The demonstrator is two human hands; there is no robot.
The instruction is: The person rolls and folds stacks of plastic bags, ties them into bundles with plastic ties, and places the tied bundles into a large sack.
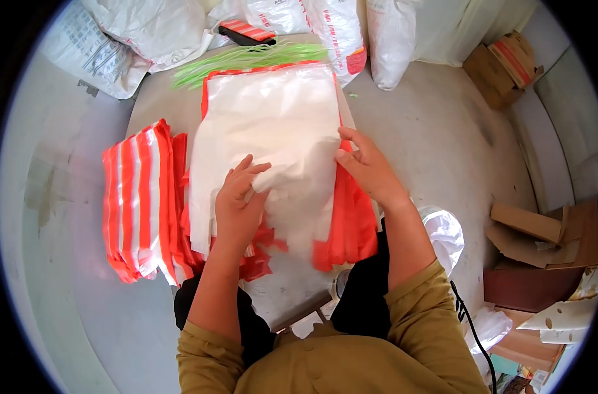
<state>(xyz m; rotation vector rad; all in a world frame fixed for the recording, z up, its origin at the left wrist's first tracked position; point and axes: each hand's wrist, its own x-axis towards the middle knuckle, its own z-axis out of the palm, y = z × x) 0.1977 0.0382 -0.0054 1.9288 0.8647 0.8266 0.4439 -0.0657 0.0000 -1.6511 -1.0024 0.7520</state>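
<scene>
A white plastic bag (272, 105) lies flat on a stack of red bags (354, 226), whose red edges show at the top, right and bottom. Over the lower middle of the white bag is my left hand (241, 194), its fingers apart and curved, with nothing seen between them. At the bag's right edge my right hand (368, 164) has its thumb and index finger apart, touching or just above the edge. Left of the stack, a pile of red-and-white striped bags (138, 203) overhangs the table's side.
Light green strips (246, 60) and a striped, black-based object (246, 31) lie behind the stack. White sacks (335, 33) stand beyond. Cardboard boxes (499, 69) are at the back right, more (542, 233) at the right. A clear bag (443, 236) sits by my right arm.
</scene>
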